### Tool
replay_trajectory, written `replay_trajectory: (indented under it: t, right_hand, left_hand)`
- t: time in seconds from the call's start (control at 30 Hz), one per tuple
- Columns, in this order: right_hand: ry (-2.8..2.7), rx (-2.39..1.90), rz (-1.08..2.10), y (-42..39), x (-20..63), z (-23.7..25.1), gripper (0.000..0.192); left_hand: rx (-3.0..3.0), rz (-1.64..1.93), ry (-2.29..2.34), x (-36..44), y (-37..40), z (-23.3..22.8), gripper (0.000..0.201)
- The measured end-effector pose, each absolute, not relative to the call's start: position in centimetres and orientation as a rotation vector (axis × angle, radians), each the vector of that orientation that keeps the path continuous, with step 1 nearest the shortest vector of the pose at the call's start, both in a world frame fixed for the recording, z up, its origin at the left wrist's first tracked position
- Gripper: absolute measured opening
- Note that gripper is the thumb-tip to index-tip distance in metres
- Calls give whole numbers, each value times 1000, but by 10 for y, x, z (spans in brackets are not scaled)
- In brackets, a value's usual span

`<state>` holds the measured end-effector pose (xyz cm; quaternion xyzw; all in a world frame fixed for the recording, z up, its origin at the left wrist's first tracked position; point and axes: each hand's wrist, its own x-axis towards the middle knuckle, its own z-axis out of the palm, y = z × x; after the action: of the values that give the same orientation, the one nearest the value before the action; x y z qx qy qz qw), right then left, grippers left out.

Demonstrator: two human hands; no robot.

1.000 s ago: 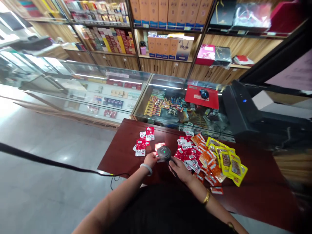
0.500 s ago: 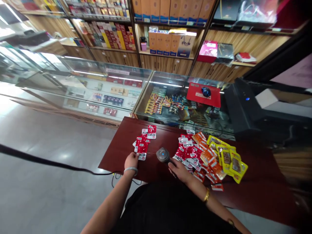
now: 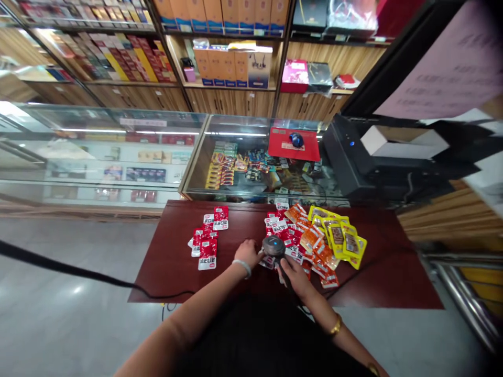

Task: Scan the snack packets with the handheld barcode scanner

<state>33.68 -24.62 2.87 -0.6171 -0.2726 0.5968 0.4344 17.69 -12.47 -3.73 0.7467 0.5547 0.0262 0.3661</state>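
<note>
The left hand (image 3: 247, 252) is swinging back from the sorted red packets (image 3: 207, 238) to the scanner (image 3: 274, 245). It is pinching a packet under it near the worktop's (image 3: 165, 272) front edge. The right hand (image 3: 293, 271) is gripping the scanner's handle.

On the worktop (image 3: 165, 272), a small cluster of packets (image 3: 207, 242) lies toward the left edge; a larger heap of packets (image 3: 318, 238) lies right of centre near the far edge. The scanner (image 3: 274, 245) sits between them. A glass display case (image 3: 259, 157) stands behind the far edge.

Both forearms extend forward, left hand (image 3: 247, 253) and right hand (image 3: 294, 272) close together.
</note>
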Motion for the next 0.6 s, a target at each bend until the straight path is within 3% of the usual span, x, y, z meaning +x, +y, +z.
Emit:
replay_trajectory:
  t: [0.2,0.6]
  right_hand:
    - [-655,-1566,1381,-251,347,25,51]
    - [-864,-1444,1587,-226,318,32,51]
  left_hand:
    - [1792,26,1461,210,-116,-36,32]
    - [1333,449,1499,128,-138,-58,38]
